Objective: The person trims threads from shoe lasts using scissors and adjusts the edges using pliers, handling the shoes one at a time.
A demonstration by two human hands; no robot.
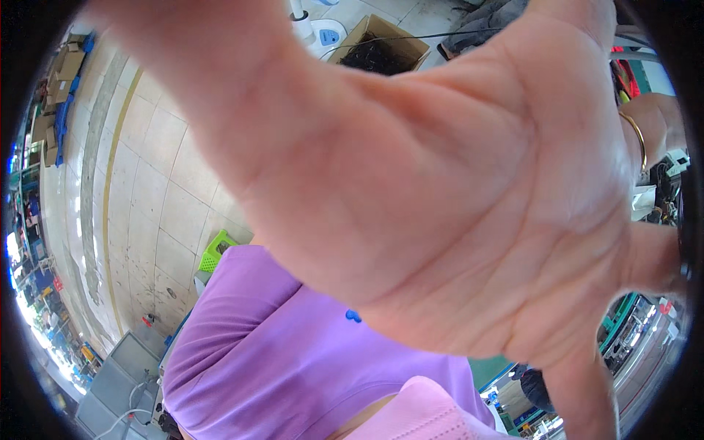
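My left hand (440, 205) is very close, its palm facing me and covering much of the middle and right of the view. The fingers spread apart toward the right and lower edges, and their tips run out of the picture. A thin gold-coloured ring (642, 143) circles one finger. The thumb side reaches to the upper left corner, somewhat blurred. Nothing shows against the palm. Behind it lies purple clothing (279, 345) over my lap, with a small blue piece (353, 315) on it. My right hand is not visible.
An open cardboard box (411, 48) with dark contents stands on the tiled floor beside a white and blue device base (328, 35). A bright green plastic stool or basket (215, 251) sits left of my lap. Grey panels (117, 385) stand lower left; cartons (70, 64) line the far left.
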